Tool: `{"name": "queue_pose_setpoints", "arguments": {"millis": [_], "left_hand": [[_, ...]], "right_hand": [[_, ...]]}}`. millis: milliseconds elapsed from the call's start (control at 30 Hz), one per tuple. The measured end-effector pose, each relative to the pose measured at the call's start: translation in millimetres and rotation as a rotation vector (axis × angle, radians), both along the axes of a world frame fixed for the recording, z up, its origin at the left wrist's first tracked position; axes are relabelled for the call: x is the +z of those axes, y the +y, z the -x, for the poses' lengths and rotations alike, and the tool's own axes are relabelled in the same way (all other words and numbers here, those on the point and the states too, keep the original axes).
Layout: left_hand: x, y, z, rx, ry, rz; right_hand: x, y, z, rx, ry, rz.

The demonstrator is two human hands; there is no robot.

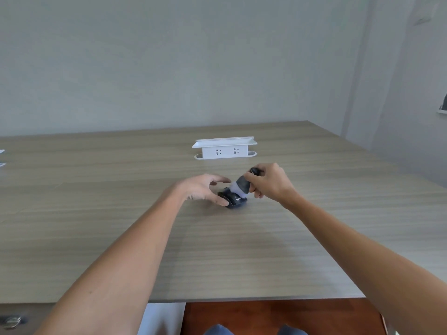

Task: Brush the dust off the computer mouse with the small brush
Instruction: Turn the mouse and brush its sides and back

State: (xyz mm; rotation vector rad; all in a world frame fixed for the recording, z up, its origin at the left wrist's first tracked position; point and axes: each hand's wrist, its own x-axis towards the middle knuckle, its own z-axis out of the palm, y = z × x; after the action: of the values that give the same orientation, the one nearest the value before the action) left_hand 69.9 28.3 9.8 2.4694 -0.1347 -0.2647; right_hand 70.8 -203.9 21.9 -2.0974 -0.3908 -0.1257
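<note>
A dark computer mouse (235, 199) with white lettering lies on the wooden table (145, 238), near its middle. My left hand (204, 189) steadies it from the left, thumb against its near left side and fingers spread over its far side. My right hand (268, 182) grips a small brush (242, 185) with a dark grey handle and pale bristles. The brush is tilted down to the left, and its bristles press on the top of the mouse.
A white desktop socket box (225, 148) stands just behind the hands. White objects (2, 157) peek in at the table's left edge. The table's near edge runs along the bottom, with a reddish floor (278, 315) below it.
</note>
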Motion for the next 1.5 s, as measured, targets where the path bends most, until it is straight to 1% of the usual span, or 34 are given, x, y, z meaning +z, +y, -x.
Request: {"name": "queue_pose_setpoints", "arguments": {"millis": [100, 167, 233, 333, 400, 467, 567, 633, 767, 833, 900, 967, 1100, 1133, 1233, 1300, 1433, 1500], "left_hand": [[0.4, -1.5, -7.5, -0.06, 0.065, 0.018], [0.6, -3.1, -10.1, -0.082, 0.089, 0.014], [1.5, -4.4, -12.1, -0.103, 0.08, -0.03], [5.9, -8.5, -11.8, -0.127, 0.032, -0.128], [8.4, -12.2, -10.9, -0.147, 0.008, -0.179], [8.1, -13.8, -10.7, -0.156, 0.006, -0.188], [7.3, -13.2, -9.7, -0.132, -0.013, -0.196], [7.0, -13.3, -8.3, -0.114, -0.04, -0.2], [7.9, -16.3, -4.8, -0.095, -0.046, -0.188], [8.4, -16.9, -2.5, -0.076, -0.036, -0.185], [8.5, -18.0, -0.2, -0.064, -0.04, -0.193], [9.1, -19.7, 2.4, -0.05, -0.058, -0.21], [7.2, -22.6, 7.2, 0.026, -0.061, -0.219], [5.7, -23.6, 7.5, 0.05, -0.06, -0.221], [0.1, -27.0, 5.8, 0.09, -0.082, -0.214], [-1.9, -29.5, 6.3, 0.098, -0.104, -0.207], [-2.4, -33.6, 12.1, 0.111, -0.129, -0.182], [-2.3, -35.0, 13.3, 0.121, -0.133, -0.185]], "right_hand": [[-2.1, -5.1, -4.6, -0.036, -0.008, 0.061], [-0.4, -7.8, -5.3, -0.058, -0.041, 0.065], [3.1, -6.3, -1.8, -0.032, -0.072, 0.042], [5.0, -1.7, 3.6, 0.075, -0.063, 0.101], [5.8, -3.1, 1.0, 0.052, -0.067, 0.151], [8.0, -5.5, -1.1, -0.002, -0.096, 0.155], [12.2, -1.9, 6.3, 0.042, -0.137, 0.122], [11.5, 2.0, 9.4, 0.096, -0.122, 0.179], [10.9, -4.3, -3.6, 0.006, -0.085, 0.244], [12.5, -4.4, -2.5, 0.006, -0.105, 0.218], [13.8, -0.1, 5.5, 0.072, -0.105, 0.179], [11.1, 2.2, 8.6, 0.096, -0.079, 0.183], [10.9, -6.3, 0.2, -0.008, -0.083, 0.236], [11.5, -6.8, 1.2, -0.01, -0.092, 0.222], [11.6, -0.2, 13.9, 0.082, -0.11, 0.131], [7.0, 1.9, 17.8, 0.119, -0.088, 0.146], [6.0, -10.2, 5.4, 0.01, -0.118, 0.196], [9.3, -11.4, 8.2, 0.018, -0.144, 0.16]]}}
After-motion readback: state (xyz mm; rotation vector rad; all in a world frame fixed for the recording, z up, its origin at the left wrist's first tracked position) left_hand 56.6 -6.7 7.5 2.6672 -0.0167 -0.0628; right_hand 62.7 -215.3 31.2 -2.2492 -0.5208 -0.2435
